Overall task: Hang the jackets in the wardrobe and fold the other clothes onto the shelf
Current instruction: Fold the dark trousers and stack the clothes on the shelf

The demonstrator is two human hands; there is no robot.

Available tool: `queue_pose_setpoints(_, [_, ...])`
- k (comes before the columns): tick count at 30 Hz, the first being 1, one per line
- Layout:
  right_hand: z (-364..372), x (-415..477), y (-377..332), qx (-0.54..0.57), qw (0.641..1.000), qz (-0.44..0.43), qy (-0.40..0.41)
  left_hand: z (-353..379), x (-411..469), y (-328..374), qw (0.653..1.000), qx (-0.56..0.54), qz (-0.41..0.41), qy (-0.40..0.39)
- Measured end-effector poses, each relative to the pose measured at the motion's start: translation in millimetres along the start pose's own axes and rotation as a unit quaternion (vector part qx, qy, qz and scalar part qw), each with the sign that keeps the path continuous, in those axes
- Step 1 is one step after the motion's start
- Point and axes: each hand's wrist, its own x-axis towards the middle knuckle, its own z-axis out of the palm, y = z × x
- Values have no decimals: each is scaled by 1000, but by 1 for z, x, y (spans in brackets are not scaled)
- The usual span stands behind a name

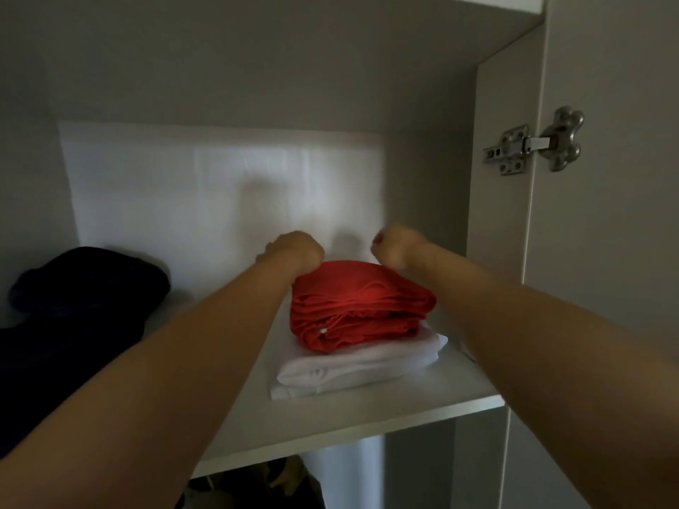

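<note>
Red folded top (pixel 362 310) sits on a white fold (pixel 352 365) by the shelf's (pixel 367 411) front edge, lying crosswise, my left hand (pixel 294 249) curled at its far-left corner, grip hidden, my right hand (pixel 395 246) fisted empty just beyond.

Dim pale-grey wardrobe (pixel 257 67) interior; beyond the right hand (pixel 395 247) a brighter patch of light lies on the back panel (pixel 183 185); above and right of that hand a metal hinge (pixel 532 143) joins side panel (pixel 496 222) to open door (pixel 606 270); below it, the white shelf (pixel 367 416).

dim overall | bright patch on back panel (pixel 220 185), red garment (pixel 352 292) | right hand (pixel 395 247) blurred | edges bowed
</note>
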Motion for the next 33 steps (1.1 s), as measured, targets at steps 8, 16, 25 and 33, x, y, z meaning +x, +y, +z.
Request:
queue_pose_setpoints(8, [72, 1, 13, 82, 982, -40, -167, 90, -4, -8, 985, 136, 79, -63])
queue_pose_setpoints(16, [78, -5, 34, 121, 980, -20, -154, 103, 18, -31, 995, 41, 63, -62])
queue_pose_setpoints(25, [56, -24, 15, -5, 996, -50, -69, 75, -8, -28, 995, 32, 94, -27])
queue_pose_setpoints(33, [29, -83, -15, 57, 990, -98, 78, 38, -87, -33, 971, 22, 194, 136])
